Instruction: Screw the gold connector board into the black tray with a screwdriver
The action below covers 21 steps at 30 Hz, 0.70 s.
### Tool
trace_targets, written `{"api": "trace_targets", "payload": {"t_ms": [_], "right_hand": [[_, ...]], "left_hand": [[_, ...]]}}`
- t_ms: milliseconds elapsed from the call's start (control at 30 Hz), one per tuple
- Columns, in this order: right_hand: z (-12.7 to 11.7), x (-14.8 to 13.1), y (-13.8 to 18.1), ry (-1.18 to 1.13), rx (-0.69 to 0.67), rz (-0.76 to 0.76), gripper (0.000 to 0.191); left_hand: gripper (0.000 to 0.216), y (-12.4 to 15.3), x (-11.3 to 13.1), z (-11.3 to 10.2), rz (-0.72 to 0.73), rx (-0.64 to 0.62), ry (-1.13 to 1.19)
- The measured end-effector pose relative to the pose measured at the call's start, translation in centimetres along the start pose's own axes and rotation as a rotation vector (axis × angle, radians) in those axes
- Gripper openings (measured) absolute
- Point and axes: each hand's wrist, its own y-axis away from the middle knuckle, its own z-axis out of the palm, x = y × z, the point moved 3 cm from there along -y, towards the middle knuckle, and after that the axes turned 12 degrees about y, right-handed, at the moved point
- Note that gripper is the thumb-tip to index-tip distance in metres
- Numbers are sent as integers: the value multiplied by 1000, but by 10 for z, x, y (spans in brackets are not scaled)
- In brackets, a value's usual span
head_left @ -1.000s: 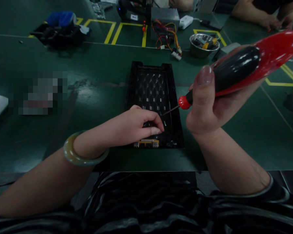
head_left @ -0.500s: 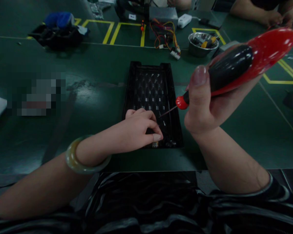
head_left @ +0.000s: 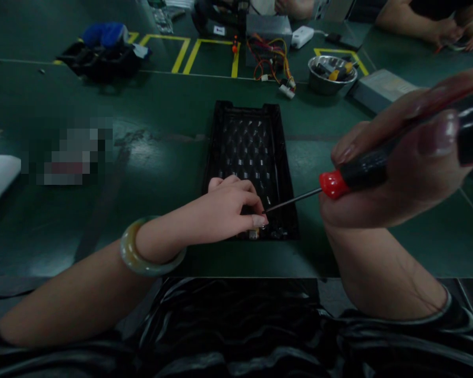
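A screwdriver (head_left: 333, 185) with a red and black handle and a thin metal shaft is gripped in my right hand (head_left: 429, 152). Its shaft slants down to the left, and the tip reaches the fingertips of my left hand (head_left: 230, 210). Thumb and forefinger of that hand are pinched together; what lies between them is too small to make out. My left hand rests over the near end of a black plastic tray (head_left: 283, 157) with a patterned floor. Small metal parts (head_left: 279, 233) lie in its near right corner, and a small brass-coloured piece (head_left: 254, 233) sits beneath my left thumb.
Beyond the tray stands a grey metal box (head_left: 268, 34) with coloured cables (head_left: 276, 63). A steel bowl (head_left: 327, 84) of tools and a flat grey box (head_left: 382, 86) are at the right. A black bin (head_left: 98, 65) stands far left. Other people's hands work across the table.
My right hand has tilted the screwdriver lower and brought its tip to my left fingertips. My left hand keeps its pinch over the tray. The whole view has shifted slightly.
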Motion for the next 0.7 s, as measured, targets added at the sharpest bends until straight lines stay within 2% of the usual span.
{"api": "trace_targets", "payload": {"t_ms": [33,100,200,400,567,700], "right_hand": [[-2,-9,-1,-89,145,16,37],[3,-24,-3,-142,99,144,34],[4,-36,-2,-133,4,148,27],[0,-18,9,-161,-80,175,24],[8,-16,9,-251,-72,204,31],[12,-18,9,-298,-52,161,33]], "left_hand": [[29,0,0,0,3,-3,-2],[26,1,1,-1,3,-5,1],[26,2,2,-3,-2,1,11],[22,3,7,-7,10,-37,29],[18,4,8,-7,39,-64,48],[15,5,7,-6,84,-78,56]]}}
